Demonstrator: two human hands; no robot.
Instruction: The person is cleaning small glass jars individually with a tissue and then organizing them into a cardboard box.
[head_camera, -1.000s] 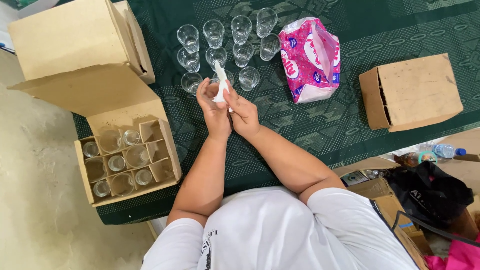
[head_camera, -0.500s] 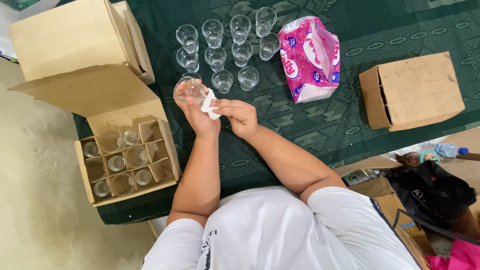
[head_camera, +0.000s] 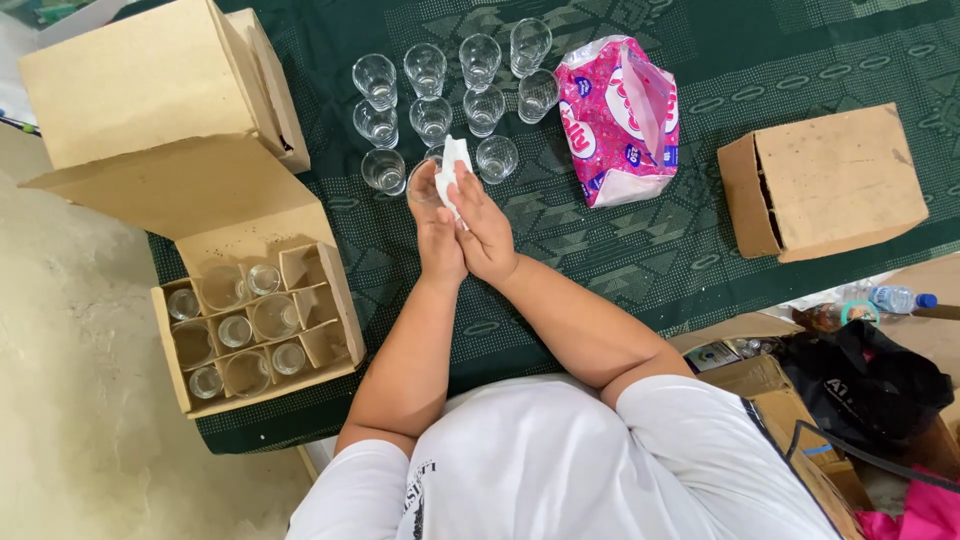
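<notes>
My left hand (head_camera: 438, 238) grips a clear drinking glass (head_camera: 424, 183) tipped on its side above the green patterned cloth. My right hand (head_camera: 484, 225) presses a white tissue (head_camera: 452, 165) against the glass's mouth. Both hands are close together just in front of several upright clear glasses (head_camera: 430, 75) standing in rows on the cloth.
An open cardboard box with dividers (head_camera: 250, 325) holds several glasses at the left. A larger cardboard box (head_camera: 150, 80) lies behind it. A pink tissue pack (head_camera: 620, 120) lies right of the glasses, and another cardboard box (head_camera: 825, 180) lies at the right. A black bag (head_camera: 865, 385) and a bottle (head_camera: 895, 298) sit at lower right.
Both hands moved right and forward with the glass. The tissue went from beside the glass to its mouth.
</notes>
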